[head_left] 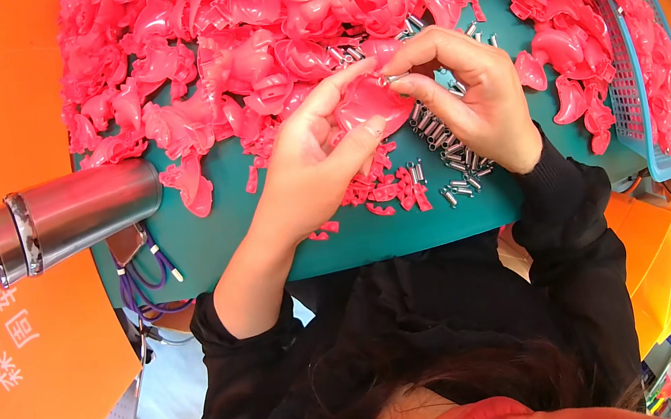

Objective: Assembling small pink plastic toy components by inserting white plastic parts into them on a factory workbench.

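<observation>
My left hand [302, 160] is closed round the edge of a glossy pink-red plastic shell [374, 103], its hollow side partly visible between thumb and fingers. At the shell's upper right rim, my right hand [482, 87] pinches a small silvery metal piece [390, 79] between thumb and forefinger. Whether that piece touches the shell cannot be made out. Below the right hand lies a scatter of small metal cylinders [440, 134], some covered by the hand. Small curved pink-red plastic pieces [403, 189] lie under and beside the left hand.
A large heap of pink-red plastic shells [258, 9] covers the far part of the green table [342, 248]. On the left, a metal flask [92, 210] lies on its side above a purple cord [136, 292]. A blue plastic basket [625, 85] holds more pink-red parts at the right.
</observation>
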Demonstrator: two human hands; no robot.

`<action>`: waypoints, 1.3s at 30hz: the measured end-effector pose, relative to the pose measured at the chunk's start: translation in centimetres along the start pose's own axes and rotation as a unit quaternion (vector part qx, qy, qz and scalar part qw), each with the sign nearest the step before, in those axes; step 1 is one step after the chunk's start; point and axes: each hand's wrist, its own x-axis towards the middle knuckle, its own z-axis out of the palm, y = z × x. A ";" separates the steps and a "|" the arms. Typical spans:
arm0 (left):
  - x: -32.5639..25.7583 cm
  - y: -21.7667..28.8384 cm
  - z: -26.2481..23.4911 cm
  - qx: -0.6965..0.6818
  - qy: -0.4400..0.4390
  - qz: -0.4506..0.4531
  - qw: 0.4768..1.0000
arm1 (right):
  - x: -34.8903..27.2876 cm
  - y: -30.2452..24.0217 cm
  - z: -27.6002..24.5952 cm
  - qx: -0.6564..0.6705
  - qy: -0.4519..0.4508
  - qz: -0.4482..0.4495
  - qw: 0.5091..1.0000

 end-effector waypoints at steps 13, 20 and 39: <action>0.1 -1.3 -0.1 0.329 0.066 0.181 0.924 | -0.4 -0.3 0.2 0.022 -0.034 0.088 0.995; 0.1 -1.2 -0.5 0.341 0.052 0.172 0.922 | -0.5 0.6 0.0 0.280 -0.049 0.189 0.940; -0.3 -0.4 -0.5 0.301 0.001 0.210 0.930 | -0.3 0.3 -0.6 0.299 -0.102 0.170 0.933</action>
